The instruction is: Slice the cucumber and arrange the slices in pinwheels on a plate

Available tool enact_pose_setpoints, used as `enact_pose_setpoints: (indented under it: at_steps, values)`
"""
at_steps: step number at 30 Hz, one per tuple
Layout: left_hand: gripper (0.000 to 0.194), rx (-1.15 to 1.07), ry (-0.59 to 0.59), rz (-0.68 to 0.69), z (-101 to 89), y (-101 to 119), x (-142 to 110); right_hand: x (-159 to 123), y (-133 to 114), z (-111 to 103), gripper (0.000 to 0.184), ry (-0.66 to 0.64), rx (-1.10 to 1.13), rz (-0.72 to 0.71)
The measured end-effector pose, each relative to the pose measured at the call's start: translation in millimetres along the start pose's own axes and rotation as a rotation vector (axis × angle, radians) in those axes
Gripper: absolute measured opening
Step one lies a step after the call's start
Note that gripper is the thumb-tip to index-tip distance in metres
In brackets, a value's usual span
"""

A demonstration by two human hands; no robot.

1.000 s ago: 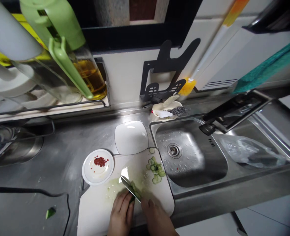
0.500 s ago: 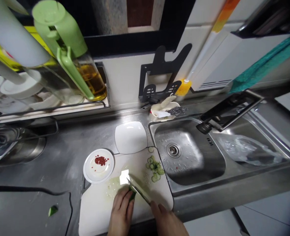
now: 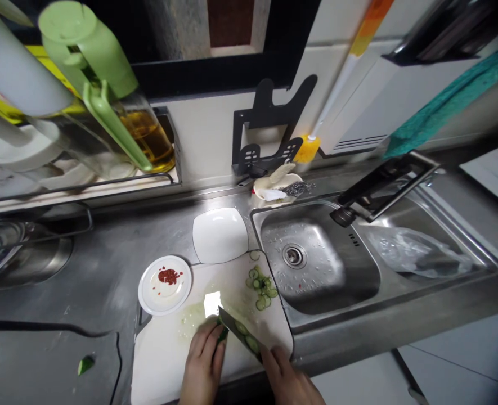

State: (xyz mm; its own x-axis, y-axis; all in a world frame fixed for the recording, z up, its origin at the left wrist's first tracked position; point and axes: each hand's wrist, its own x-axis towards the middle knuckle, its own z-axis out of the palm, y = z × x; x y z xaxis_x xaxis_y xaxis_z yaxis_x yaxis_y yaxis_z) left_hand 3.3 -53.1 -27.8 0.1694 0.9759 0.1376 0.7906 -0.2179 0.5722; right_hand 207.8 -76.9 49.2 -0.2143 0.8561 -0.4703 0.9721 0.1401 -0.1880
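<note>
My left hand is closed around a dark green cucumber on the white cutting board, with most of the cucumber hidden under the fingers. My right hand grips a knife by its handle. The blade lies just right of the cucumber, its face tilted up, and cucumber slices cling to it. A small heap of thin cucumber slices rests at the board's right side.
A round white plate with chopped red pieces overlaps the board's left edge. Behind the board stands a square white plate. The steel sink adjoins on the right. A cucumber end lies on the left counter.
The knife blade has turned so its flat face shows, with slices stuck on it. The whole view has shifted slightly; the left hand still holds the cucumber.
</note>
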Motion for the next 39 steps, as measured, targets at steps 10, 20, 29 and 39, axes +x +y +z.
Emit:
enact_pose_setpoints:
  at_steps: [10,20,29,39]
  values:
    - [0.029,0.005,0.008,-0.018,-7.0,5.5,0.1,17.5,4.3,-12.8,0.075,0.007,-0.111,0.053]
    - [0.014,0.035,-0.166,-0.036,-9.6,46.6,67.5,22.6,1.3,0.4,0.065,0.142,-0.236,0.054]
    - [0.008,0.017,-0.415,-0.264,6.0,37.6,118.5,4.2,5.7,-1.4,0.069,0.096,-0.201,0.093]
    - [0.016,-0.089,-0.046,0.007,-12.6,31.1,34.5,-11.3,27.2,-1.1,0.078,-0.11,0.27,0.213]
